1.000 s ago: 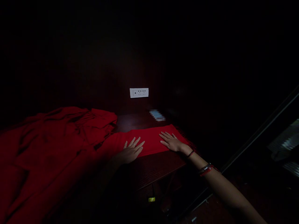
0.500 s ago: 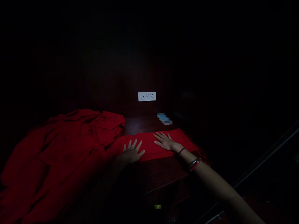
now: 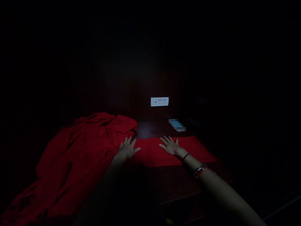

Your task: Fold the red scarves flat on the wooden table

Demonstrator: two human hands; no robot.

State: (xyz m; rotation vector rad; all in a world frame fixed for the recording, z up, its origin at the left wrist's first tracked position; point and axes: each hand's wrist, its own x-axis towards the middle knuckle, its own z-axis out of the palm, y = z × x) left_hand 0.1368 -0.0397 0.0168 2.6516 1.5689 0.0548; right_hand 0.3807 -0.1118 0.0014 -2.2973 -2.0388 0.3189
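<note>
Here, both hands [image 3: 128, 148] [image 3: 170, 147] spread open on red cloth [image 3: 152, 152], its flat strip near the table [image 3: 174, 182] edge

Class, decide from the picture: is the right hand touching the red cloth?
Touching. The head view shows the right hand laid flat on the red cloth, fingers spread, no gap visible.

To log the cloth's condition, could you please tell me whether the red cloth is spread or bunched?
Both: flat under the hands, heaped in folds at left.
</note>
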